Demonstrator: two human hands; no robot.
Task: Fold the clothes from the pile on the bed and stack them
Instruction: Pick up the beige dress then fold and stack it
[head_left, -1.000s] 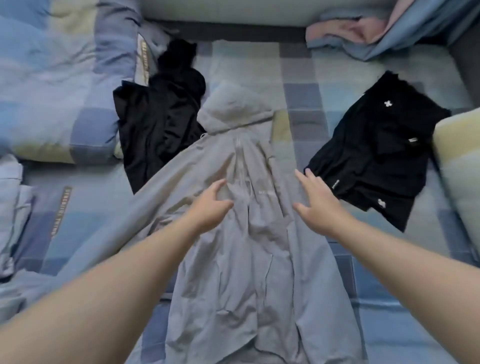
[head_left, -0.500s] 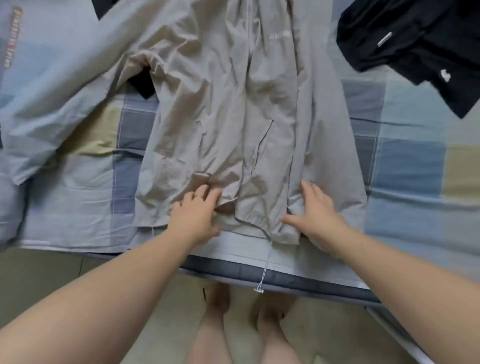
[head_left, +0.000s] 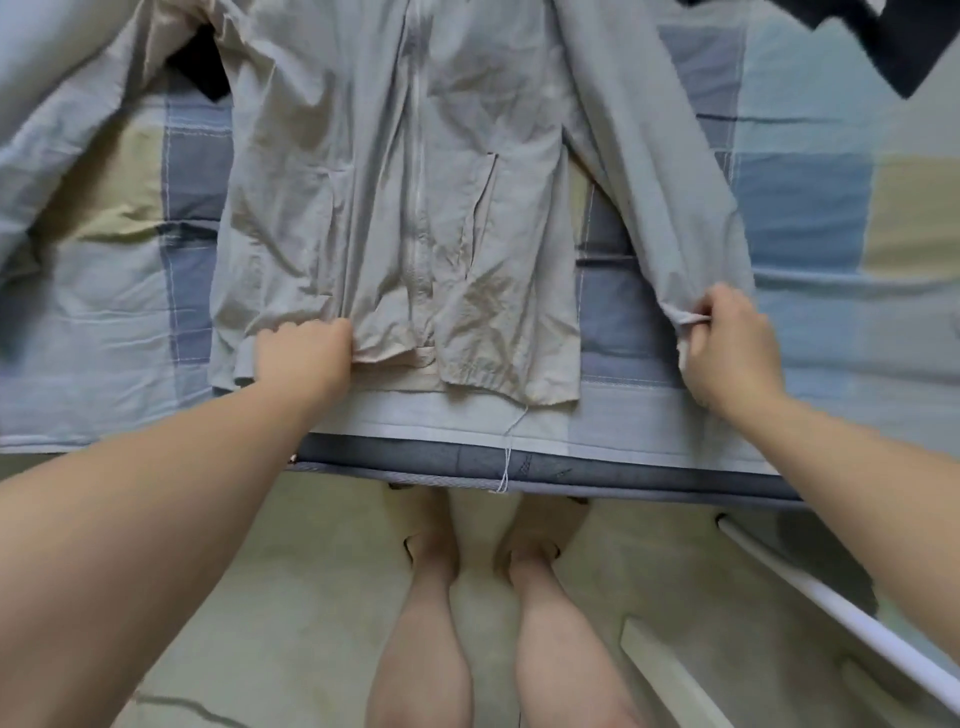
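Holding grey zip jacket (head_left: 405, 208) flat on bed (head_left: 805, 218): left hand (head_left: 304, 356) grips hem (head_left: 467, 376), pinning body; right hand (head_left: 727, 348) pinches sleeve cuff (head_left: 685, 316), likely to fold sleeve in.

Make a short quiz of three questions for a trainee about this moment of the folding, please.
1. True or false: the right hand pinches a sleeve cuff of the grey jacket.
2. Which part of the jacket does the left hand grip? A: the hood. B: the hem. C: the top of the zipper.
3. Fill in: the drawstring hangs over the edge of the ____.

Key: 1 true; 2 B; 3 bed.
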